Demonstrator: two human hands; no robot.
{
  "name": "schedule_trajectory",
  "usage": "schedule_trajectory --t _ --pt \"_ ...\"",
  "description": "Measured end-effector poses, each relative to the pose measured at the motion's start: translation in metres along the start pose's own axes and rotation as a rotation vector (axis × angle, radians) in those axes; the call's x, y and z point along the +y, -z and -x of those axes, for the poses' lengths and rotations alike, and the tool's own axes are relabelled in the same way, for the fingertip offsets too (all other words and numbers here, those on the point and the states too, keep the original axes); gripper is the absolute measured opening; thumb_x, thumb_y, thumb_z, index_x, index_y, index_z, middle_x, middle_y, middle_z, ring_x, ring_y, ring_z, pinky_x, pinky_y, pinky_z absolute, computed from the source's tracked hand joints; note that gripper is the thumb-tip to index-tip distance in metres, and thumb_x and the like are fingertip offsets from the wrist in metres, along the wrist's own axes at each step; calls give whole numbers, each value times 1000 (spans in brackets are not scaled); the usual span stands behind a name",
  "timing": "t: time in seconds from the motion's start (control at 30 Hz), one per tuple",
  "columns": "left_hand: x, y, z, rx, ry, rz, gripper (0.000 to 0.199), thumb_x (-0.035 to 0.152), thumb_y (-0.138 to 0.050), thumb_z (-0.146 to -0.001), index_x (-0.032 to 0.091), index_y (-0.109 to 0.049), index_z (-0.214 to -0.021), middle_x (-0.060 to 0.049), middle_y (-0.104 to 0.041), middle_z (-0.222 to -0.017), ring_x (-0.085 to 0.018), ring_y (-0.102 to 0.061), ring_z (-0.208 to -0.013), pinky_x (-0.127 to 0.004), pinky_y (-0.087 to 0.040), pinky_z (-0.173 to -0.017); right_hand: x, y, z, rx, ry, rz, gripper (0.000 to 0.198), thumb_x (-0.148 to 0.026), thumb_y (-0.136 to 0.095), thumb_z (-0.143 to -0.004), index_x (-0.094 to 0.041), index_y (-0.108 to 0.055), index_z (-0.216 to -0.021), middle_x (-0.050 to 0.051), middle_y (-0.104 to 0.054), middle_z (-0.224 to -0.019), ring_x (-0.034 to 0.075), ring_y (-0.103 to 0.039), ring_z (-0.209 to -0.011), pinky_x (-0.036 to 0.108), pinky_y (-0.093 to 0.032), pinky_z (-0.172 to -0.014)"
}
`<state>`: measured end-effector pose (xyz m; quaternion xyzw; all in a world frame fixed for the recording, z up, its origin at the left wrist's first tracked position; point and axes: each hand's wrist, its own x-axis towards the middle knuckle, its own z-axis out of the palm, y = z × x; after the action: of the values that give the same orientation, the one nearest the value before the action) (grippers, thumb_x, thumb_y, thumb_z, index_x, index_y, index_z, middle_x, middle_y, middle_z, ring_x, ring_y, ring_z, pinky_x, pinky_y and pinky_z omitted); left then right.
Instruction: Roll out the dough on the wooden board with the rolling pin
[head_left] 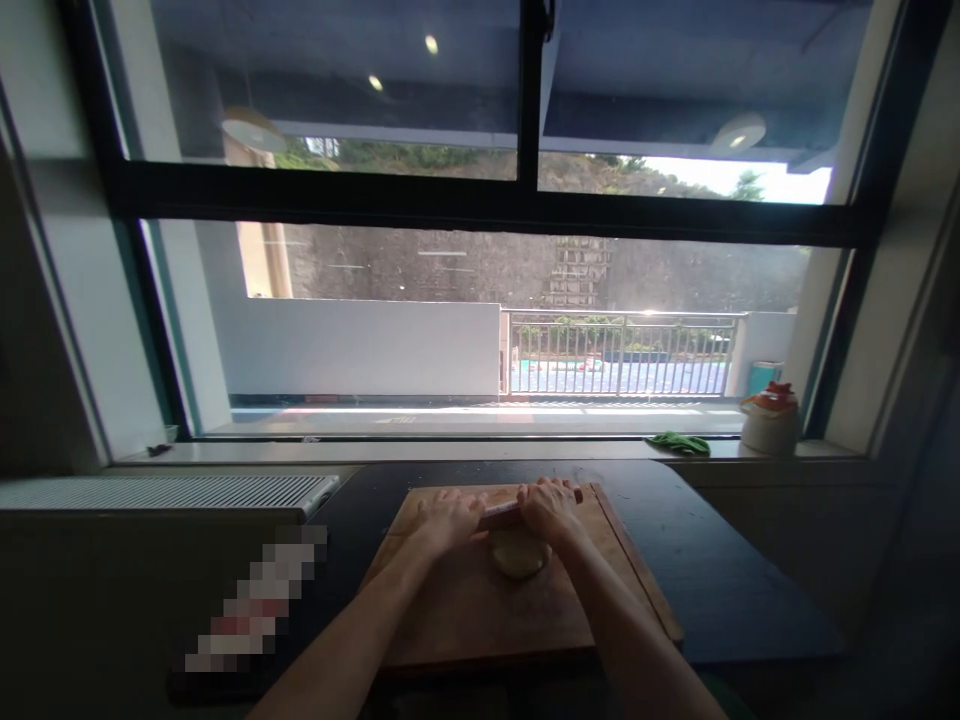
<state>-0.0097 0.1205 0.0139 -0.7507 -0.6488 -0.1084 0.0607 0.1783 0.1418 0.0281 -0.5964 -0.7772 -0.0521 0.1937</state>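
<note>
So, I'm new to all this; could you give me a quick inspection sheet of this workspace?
Surface: dark table with a wooden board lying on it.
Things in use: a pale, roundish flat piece, apparently dough, on the board; a rolling pin at its far edge.
Clutter: a pixelated item at the table's left, unreadable; a green cloth and a pale container with an orange-red top on the windowsill.
Hands: left hand and right hand both closed over the rolling pin.
Cables: nothing seen.
Surroundings: radiator at left; large dark-framed window ahead, with a railing outside.
</note>
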Motion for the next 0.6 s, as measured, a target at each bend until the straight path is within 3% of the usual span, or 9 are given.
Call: schedule_trajectory --t 0.2,0.33,0.43,0.53,0.6 --pt "10 2 30 90 -16 -6 42 46 -26 -93 32 -65 -102 -5 -63 -111 -26 -54 -107 -44 -39 -90 4 -1 56 195 22 -16 39 -39 -32 -94 -18 -64 -89 11 -62 -96 24 -51 -93 41 -28 -88" --pt "13 3 34 68 1 32 43 45 -24 -94 33 -65 -102 -4 -64 -111 -24 -54 -107 -43 -38 -92 7 -4 88 285 67 -50 26 -32 -44 -90 -21 -58 -109 8 -59 -104 23 -48 -98 40 -26 -93" --pt "15 5 25 34 14 3 44 45 -25 -93 29 -65 -103 -7 -63 -112 -25 -54 -108 -43 -38 -93 8 -3 93 291 81 -51 28 -29 -47 -88 -22 -55 -114 7 -58 -106 23 -47 -100 39 -26 -94" --pt "18 8 13 5 56 -46 46 45 -24 -93 28 -65 -103 -10 -63 -110 -27 -55 -106 -45 -40 -90 9 0 85 250 72 -41 21 -34 -47 -89 -22 -58 -102 6 -59 -99 23 -48 -96 39 -29 -90" --pt "21 11 7 -11 29 -109 36 43 -34 -90 28 -65 -103 -10 -63 -108 -28 -56 -104 -46 -42 -87 9 0 82 242 60 -37 21 -36 -47 -89 -22 -59 -99 5 -59 -98 23 -49 -94 39 -31 -88"
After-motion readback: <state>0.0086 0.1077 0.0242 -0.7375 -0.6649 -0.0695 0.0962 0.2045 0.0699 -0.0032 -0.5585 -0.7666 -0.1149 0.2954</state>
